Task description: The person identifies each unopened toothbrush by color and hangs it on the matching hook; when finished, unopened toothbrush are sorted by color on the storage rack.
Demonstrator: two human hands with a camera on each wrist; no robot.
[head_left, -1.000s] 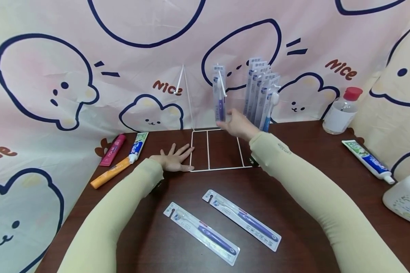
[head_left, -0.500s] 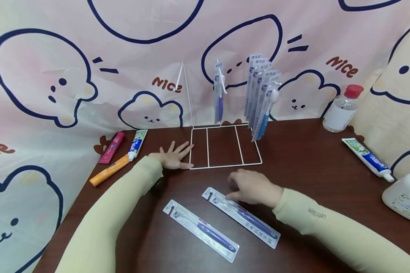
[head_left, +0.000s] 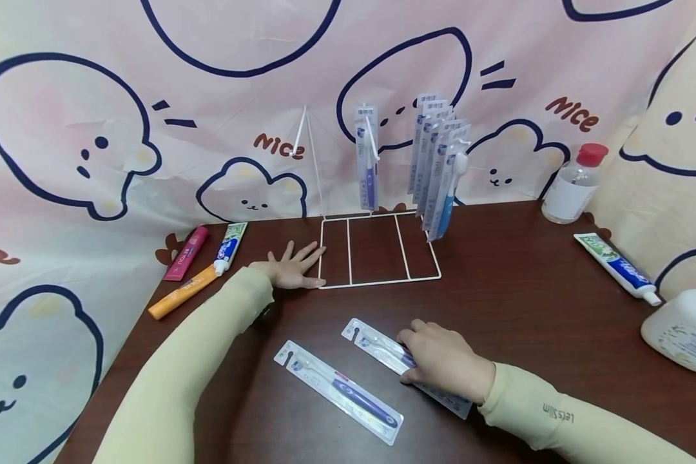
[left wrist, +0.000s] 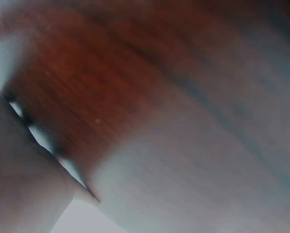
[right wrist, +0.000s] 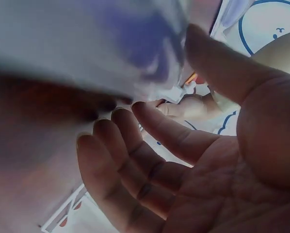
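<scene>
My right hand (head_left: 443,357) spans a packaged purple toothbrush (head_left: 377,343) lying on the table, thumb along one edge and fingers along the other. In the right wrist view, the thumb and curled fingertips meet the edges of that package (right wrist: 135,43). My left hand (head_left: 290,272) rests with spread fingers on the table, touching the left side of the white wire rack (head_left: 378,281). A second packaged toothbrush (head_left: 339,392) lies nearer to me. From the rack's middle hook hangs one packaged toothbrush (head_left: 367,164); several more packaged toothbrushes (head_left: 435,177) hang on the right hook.
At left lie a pink tube (head_left: 187,253), an orange tube (head_left: 182,293) and a toothpaste tube (head_left: 231,247). Another toothpaste tube (head_left: 617,267), a red-capped bottle (head_left: 573,190) and a white container (head_left: 687,332) are on the right. A printed curtain (head_left: 238,116) backs the table.
My right hand has left the toothbrush on the middle hook and come down onto the farther packaged toothbrush on the table. The left hand has stayed put.
</scene>
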